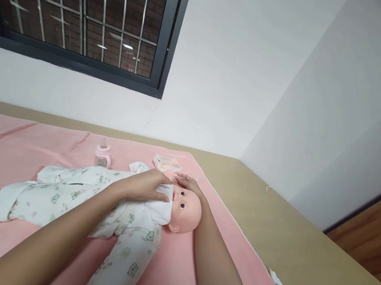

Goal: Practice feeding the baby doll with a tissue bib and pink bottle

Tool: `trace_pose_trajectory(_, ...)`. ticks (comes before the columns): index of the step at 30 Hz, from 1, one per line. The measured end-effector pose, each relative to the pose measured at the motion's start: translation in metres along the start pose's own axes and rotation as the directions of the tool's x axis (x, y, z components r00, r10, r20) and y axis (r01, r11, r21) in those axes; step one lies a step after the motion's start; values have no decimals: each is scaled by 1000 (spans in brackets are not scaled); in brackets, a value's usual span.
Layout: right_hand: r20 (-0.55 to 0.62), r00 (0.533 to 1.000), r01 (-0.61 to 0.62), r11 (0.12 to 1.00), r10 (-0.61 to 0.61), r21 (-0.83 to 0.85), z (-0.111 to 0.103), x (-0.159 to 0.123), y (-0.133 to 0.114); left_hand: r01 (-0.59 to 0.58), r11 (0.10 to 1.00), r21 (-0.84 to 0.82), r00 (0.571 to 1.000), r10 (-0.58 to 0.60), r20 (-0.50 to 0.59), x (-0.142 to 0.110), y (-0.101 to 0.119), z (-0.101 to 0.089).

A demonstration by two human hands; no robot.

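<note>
Two hands work at a doll point(189, 212) lying across the frame's left and centre on a pink sheet point(174, 270). The left hand point(143, 187) touches white cloth point(163, 210) at its chin, thumb and fingers apart; pinching, cannot tell. The right hand point(188, 182) curves beyond the head, its grip unclear.

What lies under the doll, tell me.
A pink cloth, spread over a tan surface, shows around the doll; what lies directly beneath its body is covered from view.
</note>
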State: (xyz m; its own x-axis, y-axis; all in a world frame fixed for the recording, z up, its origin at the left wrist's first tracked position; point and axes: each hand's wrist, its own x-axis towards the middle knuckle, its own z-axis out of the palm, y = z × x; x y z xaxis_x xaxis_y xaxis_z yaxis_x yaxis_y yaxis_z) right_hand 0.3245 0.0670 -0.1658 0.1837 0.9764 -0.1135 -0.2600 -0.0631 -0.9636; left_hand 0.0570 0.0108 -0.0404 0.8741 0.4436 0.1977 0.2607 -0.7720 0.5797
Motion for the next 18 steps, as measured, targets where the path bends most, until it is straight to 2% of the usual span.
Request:
trace_pose_trajectory(8, -18, 1000, 22, 1000, -23, -19, 6, -11, -5, -12, 998, 55, 999, 14, -42, 0, -4, -3)
trace_pose_trajectory(13, 62, 995, 82, 992, -76, -93, 6, -14, -6, -32, 994, 104, 996, 41, -85, 2, -7, -3)
trace_pose_trajectory(18, 79, 990, 126, 978, -115, -163, 5, -13, -5, -52, 992, 116, 992, 64, -104, 3, -14, -2)
